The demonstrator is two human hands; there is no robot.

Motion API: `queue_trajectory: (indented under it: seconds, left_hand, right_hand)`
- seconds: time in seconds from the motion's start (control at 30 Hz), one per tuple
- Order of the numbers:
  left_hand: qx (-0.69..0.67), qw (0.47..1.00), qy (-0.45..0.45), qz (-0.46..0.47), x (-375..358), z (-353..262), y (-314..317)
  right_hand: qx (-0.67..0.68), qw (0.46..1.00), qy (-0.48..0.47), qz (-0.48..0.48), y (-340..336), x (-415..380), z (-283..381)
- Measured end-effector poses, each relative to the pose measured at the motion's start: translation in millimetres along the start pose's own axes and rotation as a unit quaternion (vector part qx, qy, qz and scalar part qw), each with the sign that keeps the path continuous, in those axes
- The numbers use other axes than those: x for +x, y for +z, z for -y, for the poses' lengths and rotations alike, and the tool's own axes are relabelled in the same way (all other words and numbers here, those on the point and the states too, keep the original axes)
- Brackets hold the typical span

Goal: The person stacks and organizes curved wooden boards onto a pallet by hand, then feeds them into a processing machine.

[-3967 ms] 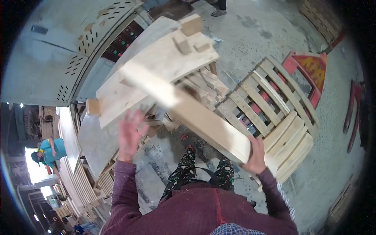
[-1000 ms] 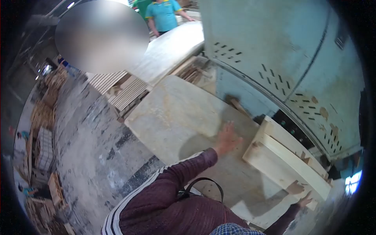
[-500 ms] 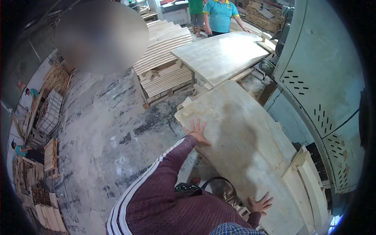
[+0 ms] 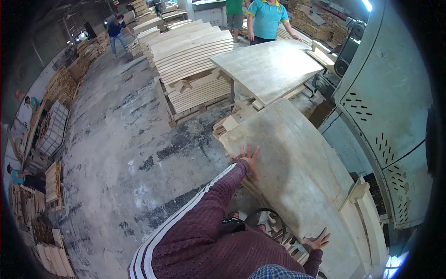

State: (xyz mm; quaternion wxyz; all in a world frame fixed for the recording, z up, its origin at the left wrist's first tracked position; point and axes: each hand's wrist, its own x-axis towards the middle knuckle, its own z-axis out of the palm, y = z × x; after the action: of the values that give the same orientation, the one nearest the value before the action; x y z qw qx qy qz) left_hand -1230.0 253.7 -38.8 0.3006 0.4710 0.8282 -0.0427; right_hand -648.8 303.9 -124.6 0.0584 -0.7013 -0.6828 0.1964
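Observation:
In the head view my left hand lies with its fingers spread on the near left edge of a pale, stained tabletop. My right hand rests on the same surface nearer my body, its fingers also apart. Neither hand grips anything. Beside the right side of the tabletop sits a pale wooden guide piece. A second flat table surface stands just beyond the first.
A grey-green machine cabinet rises on the right. Stacked wooden boards sit on a pallet ahead. A person in a turquoise shirt stands behind the far table. Scuffed concrete floor spreads left, with a wire-caged container beyond.
The view has shifted slightly, so the tables and both hands appear a little further right. My hands stay spread on the tabletop. A walking person is now visible at the upper left.

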Motion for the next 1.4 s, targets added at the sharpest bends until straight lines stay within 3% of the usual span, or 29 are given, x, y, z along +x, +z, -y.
queue_trajectory:
  seconds: [0.07, 0.23, 0.3, 0.37, 0.5, 0.6, 1.03, 1.4]
  left_hand:
    - [0.001, 1.000, 0.002, -0.014, 3, -1, 7]
    - [-0.002, 1.000, -0.003, 0.013, -5, -1, -3]
    - [0.000, 1.000, -0.009, 0.026, -5, 0, -5]
    - [0.005, 1.000, -0.008, 0.025, -4, 1, -3]
    - [0.009, 1.000, -0.027, 0.010, -2, 4, 4]
    - [0.001, 1.000, -0.017, 0.023, -4, 4, -2]
    - [0.006, 1.000, -0.014, 0.009, -4, 4, -2]
    - [0.011, 0.999, -0.031, 0.005, -4, 3, 0]
  right_hand:
    - [-0.022, 0.996, 0.065, 0.058, -25, -11, 32]
    - [-0.015, 0.997, 0.039, 0.072, -40, -16, 58]
    - [-0.013, 0.997, 0.042, 0.068, -31, -13, 46]
    - [-0.017, 1.000, -0.007, -0.009, 11, 19, -11]
    - [-0.006, 0.997, 0.063, 0.053, -16, -1, 37]
    - [0.009, 0.996, 0.054, 0.064, -26, -10, 50]
    - [0.001, 0.990, 0.116, 0.084, -26, -12, 58]
    - [-0.031, 0.992, 0.104, 0.063, -6, 2, 35]
